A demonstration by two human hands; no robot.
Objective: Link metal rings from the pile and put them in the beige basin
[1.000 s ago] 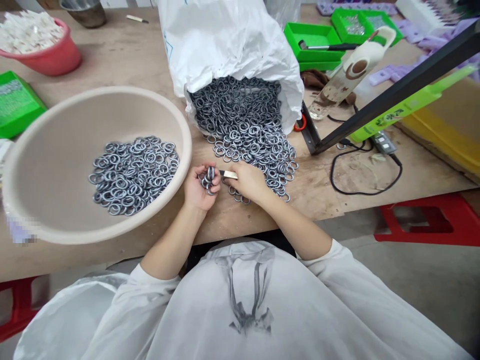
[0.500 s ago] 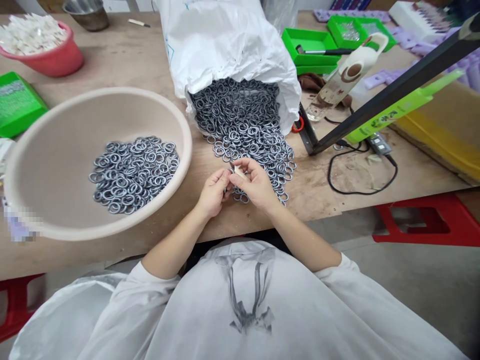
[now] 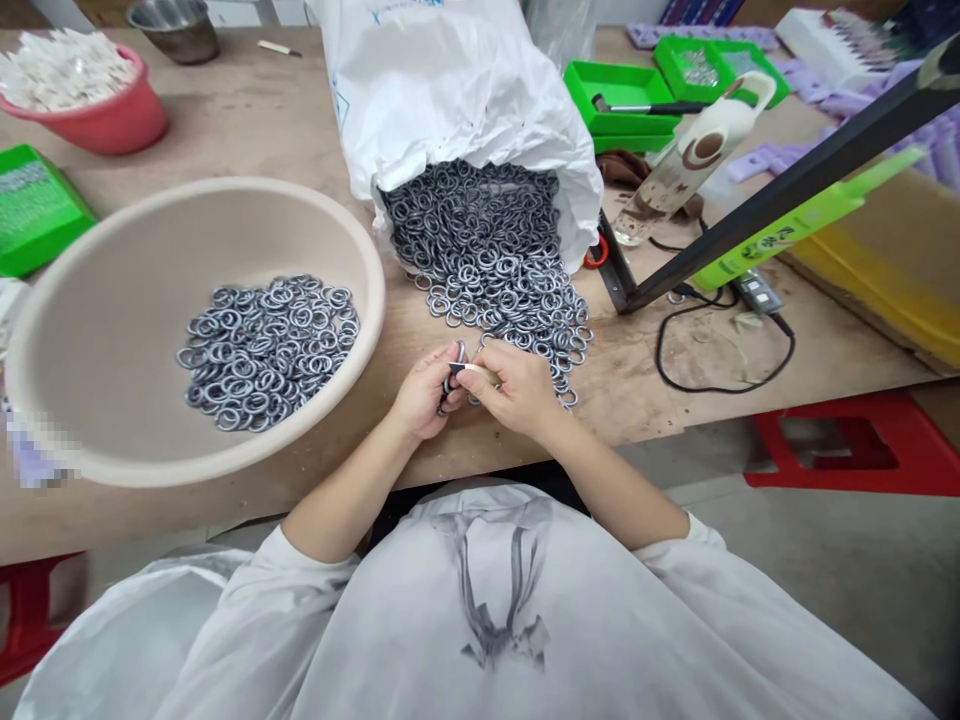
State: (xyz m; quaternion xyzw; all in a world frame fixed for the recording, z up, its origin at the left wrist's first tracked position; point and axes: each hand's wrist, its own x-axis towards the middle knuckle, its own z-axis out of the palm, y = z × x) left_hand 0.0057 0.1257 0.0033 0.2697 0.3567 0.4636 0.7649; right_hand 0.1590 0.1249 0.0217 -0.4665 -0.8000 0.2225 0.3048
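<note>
My left hand (image 3: 426,395) is closed on grey rings (image 3: 459,352), one upright at the fingertips and others lower in the fingers. In my right hand (image 3: 517,385) is a small knife (image 3: 480,374) with a pale handle and a short dark blade, its tip against or close to the rings in my left hand. Just beyond both hands, a heap of grey rings (image 3: 517,290) spills from a white sack (image 3: 465,100) onto the table. To the left stands a large beige basin (image 3: 105,300) with a pile of similar rings (image 3: 270,350) inside.
A black metal bar (image 3: 750,200) slants up at the right, near a bottle (image 3: 690,160) and a black cable (image 3: 660,350). Green trays (image 3: 622,80) are at the back right. A red tub (image 3: 112,120) of white pieces stands at the far left. Red stools (image 3: 930,440) flank the table.
My right hand has drawn back slightly toward me and turned, so the knife's dark blade now points left at the rings. An upright ring now shows at my left fingertips.
</note>
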